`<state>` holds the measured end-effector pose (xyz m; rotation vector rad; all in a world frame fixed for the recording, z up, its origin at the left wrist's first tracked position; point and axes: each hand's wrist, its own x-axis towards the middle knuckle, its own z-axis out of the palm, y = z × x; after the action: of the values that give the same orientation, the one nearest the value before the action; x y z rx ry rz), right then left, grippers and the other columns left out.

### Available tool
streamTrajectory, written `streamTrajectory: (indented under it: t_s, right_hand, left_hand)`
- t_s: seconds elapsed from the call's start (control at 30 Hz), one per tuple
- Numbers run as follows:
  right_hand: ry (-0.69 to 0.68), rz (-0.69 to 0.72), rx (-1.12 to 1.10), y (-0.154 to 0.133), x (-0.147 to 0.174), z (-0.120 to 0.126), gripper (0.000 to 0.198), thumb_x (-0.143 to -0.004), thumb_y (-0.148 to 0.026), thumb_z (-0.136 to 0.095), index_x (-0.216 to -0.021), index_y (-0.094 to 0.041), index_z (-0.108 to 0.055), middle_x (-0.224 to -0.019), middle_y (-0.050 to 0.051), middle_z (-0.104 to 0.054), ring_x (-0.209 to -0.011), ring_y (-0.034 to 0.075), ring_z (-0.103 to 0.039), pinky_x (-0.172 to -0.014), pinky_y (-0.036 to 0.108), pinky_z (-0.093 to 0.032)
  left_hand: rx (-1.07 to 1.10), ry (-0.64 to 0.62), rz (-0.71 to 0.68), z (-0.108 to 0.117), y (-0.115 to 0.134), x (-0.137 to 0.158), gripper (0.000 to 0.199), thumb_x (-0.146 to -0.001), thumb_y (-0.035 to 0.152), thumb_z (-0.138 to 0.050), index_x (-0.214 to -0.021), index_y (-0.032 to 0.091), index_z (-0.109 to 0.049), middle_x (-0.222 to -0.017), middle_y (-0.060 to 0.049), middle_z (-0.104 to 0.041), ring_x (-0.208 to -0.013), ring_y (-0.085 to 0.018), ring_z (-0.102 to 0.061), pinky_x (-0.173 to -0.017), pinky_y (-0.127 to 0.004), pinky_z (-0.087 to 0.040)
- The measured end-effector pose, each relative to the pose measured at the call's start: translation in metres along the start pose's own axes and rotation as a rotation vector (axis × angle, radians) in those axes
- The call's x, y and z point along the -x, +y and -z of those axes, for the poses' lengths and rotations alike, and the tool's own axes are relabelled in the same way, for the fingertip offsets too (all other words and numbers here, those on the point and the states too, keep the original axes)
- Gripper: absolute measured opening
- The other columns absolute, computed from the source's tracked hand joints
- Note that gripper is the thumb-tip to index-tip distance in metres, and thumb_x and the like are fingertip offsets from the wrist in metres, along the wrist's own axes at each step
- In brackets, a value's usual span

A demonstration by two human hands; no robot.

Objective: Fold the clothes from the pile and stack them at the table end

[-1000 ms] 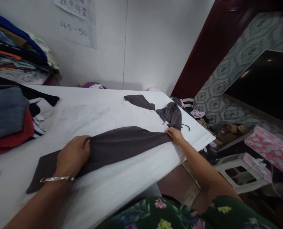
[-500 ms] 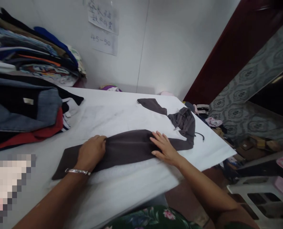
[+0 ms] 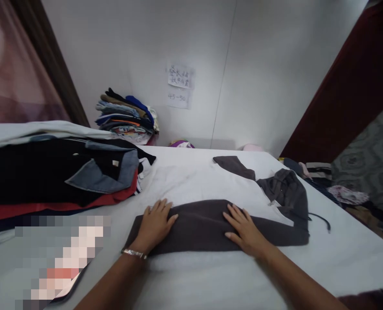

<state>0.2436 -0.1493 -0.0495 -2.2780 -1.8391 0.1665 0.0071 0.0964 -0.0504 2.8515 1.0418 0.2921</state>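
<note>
A hoodie with a white body and a dark grey hood (image 3: 283,189) is spread on the white table. One dark grey sleeve (image 3: 199,226) lies folded lengthwise along the near side, and the other sleeve (image 3: 235,165) shows at the far side. Wearing a silver bracelet, my left hand (image 3: 157,221) rests flat near the cuff end, fingers apart. My right hand (image 3: 244,228) presses on the same sleeve closer to the hood, its fingers spread. A dark drawstring (image 3: 322,218) trails off the hood to the right.
Black, denim and red garments (image 3: 49,172) are heaped at the left. Behind them a stack of folded clothes (image 3: 126,118) stands by the wall, near paper signs (image 3: 179,86). More clothes (image 3: 320,172) lie past the table's right edge. A pixelated patch hides something at lower left.
The view has swung left and up, bringing more of the left heap into sight. My left hand's curled fingers have flattened out on the sleeve; my right hand stays spread on it.
</note>
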Motion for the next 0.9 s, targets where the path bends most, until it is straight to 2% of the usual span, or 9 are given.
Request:
streamTrajectory:
  t_s: [0.13, 0.27, 0.37, 0.47, 0.6, 0.77, 0.83, 0.9]
  right_hand:
    - [-0.054, 0.003, 0.044, 0.005, -0.004, -0.017, 0.060, -0.093, -0.057, -0.034, -0.147, -0.033, -0.023, -0.156, 0.003, -0.010, -0.143, 0.026, -0.010, -0.114, 0.053, -0.013]
    - [0.000, 0.019, 0.086, 0.012, 0.000, -0.027, 0.059, -0.093, -0.055, -0.035, -0.147, -0.034, -0.023, -0.156, 0.003, -0.012, -0.143, 0.027, -0.013, -0.113, 0.055, -0.017]
    - [0.044, 0.051, 0.110, 0.019, 0.002, -0.035, 0.060, -0.093, -0.054, -0.037, -0.147, -0.033, -0.022, -0.156, 0.003, -0.014, -0.142, 0.029, -0.017, -0.112, 0.057, -0.021]
    - [0.092, 0.085, 0.122, 0.026, 0.003, -0.043, 0.062, -0.091, -0.054, -0.041, -0.147, -0.033, -0.024, -0.155, 0.003, -0.017, -0.140, 0.031, -0.021, -0.110, 0.059, -0.025]
    - [0.110, 0.088, 0.082, 0.030, 0.001, -0.048, 0.062, -0.089, -0.054, -0.045, -0.146, -0.034, -0.028, -0.154, 0.001, -0.020, -0.140, 0.032, -0.021, -0.110, 0.059, -0.027]
    - [0.065, 0.006, -0.145, 0.024, 0.003, -0.035, 0.054, -0.089, -0.054, -0.046, -0.138, -0.033, -0.044, -0.152, 0.001, -0.026, -0.140, 0.030, -0.021, -0.113, 0.061, -0.018]
    - [0.100, -0.042, -0.333, 0.023, 0.003, -0.026, 0.046, -0.090, -0.052, -0.045, -0.130, -0.031, -0.054, -0.149, 0.002, -0.033, -0.139, 0.028, -0.027, -0.113, 0.058, -0.021]
    - [0.197, -0.102, -0.509, 0.028, -0.002, -0.013, 0.041, -0.090, -0.051, -0.044, -0.121, -0.030, -0.062, -0.144, 0.004, -0.042, -0.135, 0.027, -0.035, -0.111, 0.053, -0.030]
  left_hand:
    - [0.020, -0.046, 0.034, -0.003, 0.003, 0.003, 0.049, -0.089, 0.044, -0.042, -0.131, 0.020, -0.051, -0.145, -0.010, -0.043, -0.137, -0.029, -0.031, -0.110, -0.054, -0.024]
    - [0.175, -0.080, 0.110, 0.009, 0.003, 0.002, 0.050, -0.088, 0.045, -0.042, -0.131, 0.020, -0.051, -0.145, -0.008, -0.043, -0.138, -0.025, -0.031, -0.113, -0.049, -0.021]
    - [0.302, -0.083, 0.190, 0.019, -0.006, 0.003, 0.052, -0.089, 0.046, -0.039, -0.133, 0.021, -0.049, -0.144, -0.007, -0.044, -0.137, -0.021, -0.034, -0.113, -0.042, -0.024]
    - [0.218, -0.053, 0.256, 0.020, -0.017, 0.005, 0.053, -0.088, 0.048, -0.040, -0.135, 0.022, -0.047, -0.148, -0.008, -0.039, -0.139, -0.024, -0.029, -0.113, -0.048, -0.021]
    - [0.087, -0.098, 0.268, 0.008, -0.024, 0.010, 0.057, -0.089, 0.051, -0.037, -0.137, 0.022, -0.042, -0.150, -0.009, -0.034, -0.141, -0.027, -0.024, -0.112, -0.055, -0.019]
    - [0.141, -0.152, 0.291, 0.013, -0.024, 0.006, 0.058, -0.089, 0.053, -0.034, -0.137, 0.022, -0.043, -0.150, -0.010, -0.034, -0.141, -0.026, -0.024, -0.110, -0.055, -0.022]
    - [0.162, -0.149, 0.301, 0.022, -0.027, -0.001, 0.057, -0.089, 0.053, -0.033, -0.134, 0.021, -0.047, -0.147, -0.012, -0.039, -0.138, -0.026, -0.030, -0.109, -0.053, -0.026]
    - [0.139, -0.115, 0.276, 0.029, -0.032, -0.015, 0.056, -0.089, 0.052, -0.035, -0.130, 0.018, -0.051, -0.143, -0.014, -0.045, -0.135, -0.027, -0.035, -0.107, -0.049, -0.030]
